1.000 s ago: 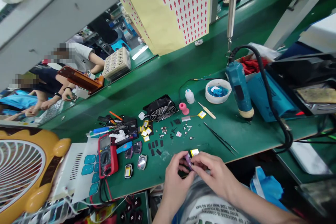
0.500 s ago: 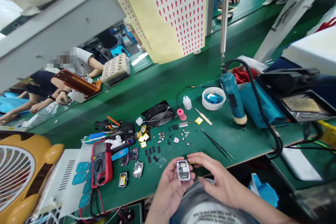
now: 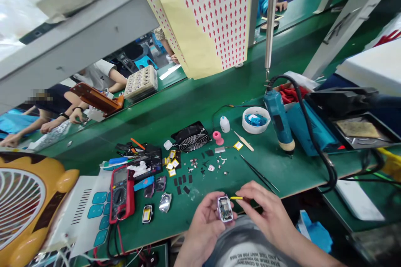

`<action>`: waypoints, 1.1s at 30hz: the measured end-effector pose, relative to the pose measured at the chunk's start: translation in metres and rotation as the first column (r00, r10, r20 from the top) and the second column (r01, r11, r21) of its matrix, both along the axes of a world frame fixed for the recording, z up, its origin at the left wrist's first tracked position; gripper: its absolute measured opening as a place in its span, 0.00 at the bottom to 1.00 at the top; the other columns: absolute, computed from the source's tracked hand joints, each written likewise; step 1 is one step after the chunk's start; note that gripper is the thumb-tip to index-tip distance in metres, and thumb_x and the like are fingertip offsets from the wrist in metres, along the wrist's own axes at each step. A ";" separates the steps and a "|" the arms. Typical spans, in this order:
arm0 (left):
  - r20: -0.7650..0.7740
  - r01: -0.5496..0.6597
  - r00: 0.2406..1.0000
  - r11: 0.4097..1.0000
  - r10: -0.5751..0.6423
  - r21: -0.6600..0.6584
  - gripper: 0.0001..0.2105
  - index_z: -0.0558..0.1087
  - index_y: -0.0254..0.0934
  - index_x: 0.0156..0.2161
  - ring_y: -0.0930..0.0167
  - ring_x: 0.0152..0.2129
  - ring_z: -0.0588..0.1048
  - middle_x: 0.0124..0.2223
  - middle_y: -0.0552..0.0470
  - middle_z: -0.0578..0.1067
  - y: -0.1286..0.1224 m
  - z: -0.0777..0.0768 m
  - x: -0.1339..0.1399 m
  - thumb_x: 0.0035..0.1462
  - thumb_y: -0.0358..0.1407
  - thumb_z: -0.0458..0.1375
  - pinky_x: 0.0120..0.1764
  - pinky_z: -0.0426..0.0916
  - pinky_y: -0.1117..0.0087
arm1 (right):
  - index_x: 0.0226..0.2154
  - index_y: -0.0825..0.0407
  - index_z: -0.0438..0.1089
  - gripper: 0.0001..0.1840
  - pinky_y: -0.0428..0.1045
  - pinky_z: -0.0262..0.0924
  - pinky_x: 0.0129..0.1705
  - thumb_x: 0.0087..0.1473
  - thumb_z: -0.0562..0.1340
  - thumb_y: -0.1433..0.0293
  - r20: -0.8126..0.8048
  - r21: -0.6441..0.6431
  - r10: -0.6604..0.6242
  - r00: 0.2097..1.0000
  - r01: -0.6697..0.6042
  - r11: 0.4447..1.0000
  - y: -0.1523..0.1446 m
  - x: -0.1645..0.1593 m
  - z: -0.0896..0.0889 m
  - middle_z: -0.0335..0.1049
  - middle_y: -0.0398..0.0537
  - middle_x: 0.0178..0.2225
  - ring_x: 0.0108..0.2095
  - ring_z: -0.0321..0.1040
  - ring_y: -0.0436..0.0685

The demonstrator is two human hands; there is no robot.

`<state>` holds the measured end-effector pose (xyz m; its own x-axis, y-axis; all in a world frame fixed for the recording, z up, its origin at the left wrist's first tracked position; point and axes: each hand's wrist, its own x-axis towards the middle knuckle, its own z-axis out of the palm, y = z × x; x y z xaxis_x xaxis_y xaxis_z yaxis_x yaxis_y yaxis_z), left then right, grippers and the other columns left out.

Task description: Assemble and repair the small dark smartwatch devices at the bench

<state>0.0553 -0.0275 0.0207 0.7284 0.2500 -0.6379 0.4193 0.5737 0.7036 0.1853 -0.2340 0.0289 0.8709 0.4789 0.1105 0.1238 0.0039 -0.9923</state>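
Observation:
My left hand [image 3: 205,223] is closed around a small white-rimmed device casing [image 3: 225,209], whose open side faces up and shows a circuit board. Just right of it, my right hand [image 3: 263,206] pinches a thin yellow battery [image 3: 236,197], seen edge-on beside the casing's upper corner. Whether a wire joins the two is too small to tell. On the bench ahead lie black tweezers [image 3: 258,173], several dark foam pads [image 3: 180,181] and scattered tiny parts. A similar casing with a yellow insert [image 3: 147,214] rests to the left, near a shiny wrapped piece [image 3: 165,202].
A red multimeter [image 3: 122,194] and an orange fan [image 3: 23,200] stand left. Behind the parts are a black fan [image 3: 191,137], a white bottle [image 3: 224,124] and a white bowl [image 3: 256,120]. An electric screwdriver [image 3: 280,121] hangs at right. Co-workers sit across the bench.
My right hand has drawn the yellow battery out to the right of the casing, where it now shows clearly. My left hand and the casing have shifted slightly right, and the casing is tilted more.

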 end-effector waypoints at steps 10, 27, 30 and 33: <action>0.050 -0.034 0.998 0.999 0.036 -0.034 0.39 0.97 0.53 0.52 0.57 0.35 0.94 0.45 0.45 0.95 -0.009 0.017 0.011 0.29 0.51 0.99 0.46 0.94 0.54 | 0.60 0.27 0.95 0.20 0.54 0.95 0.55 0.77 0.72 0.66 0.197 -0.071 0.006 0.980 0.008 0.997 -0.007 -0.017 -0.012 0.98 0.47 0.50 0.46 0.98 0.68; 0.067 0.136 0.988 0.988 -0.140 0.069 0.39 0.95 0.55 0.67 0.51 0.51 0.98 0.58 0.41 0.98 0.005 0.009 0.004 0.50 0.56 0.94 0.54 0.93 0.53 | 0.48 0.38 0.90 0.08 0.44 0.89 0.37 0.76 0.73 0.68 0.334 -0.028 -0.139 0.932 0.157 0.987 0.007 0.001 0.001 0.93 0.38 0.35 0.30 0.93 0.59; 0.052 0.125 0.990 0.990 -0.128 0.066 0.39 0.95 0.55 0.65 0.50 0.51 0.98 0.58 0.41 0.98 0.004 0.012 0.003 0.49 0.56 0.94 0.54 0.93 0.53 | 0.49 0.37 0.88 0.09 0.44 0.89 0.37 0.76 0.72 0.70 0.340 -0.034 -0.118 0.933 0.138 0.990 0.005 -0.002 -0.003 0.93 0.36 0.36 0.31 0.93 0.58; 0.012 0.121 0.992 0.989 -0.123 0.089 0.41 0.96 0.56 0.64 0.47 0.51 0.98 0.57 0.40 0.98 0.002 0.010 0.000 0.43 0.61 0.94 0.54 0.94 0.48 | 0.53 0.37 0.89 0.12 0.48 0.93 0.42 0.80 0.69 0.69 0.382 -0.095 -0.075 0.921 0.120 0.988 0.004 -0.007 -0.010 0.96 0.39 0.42 0.37 0.96 0.61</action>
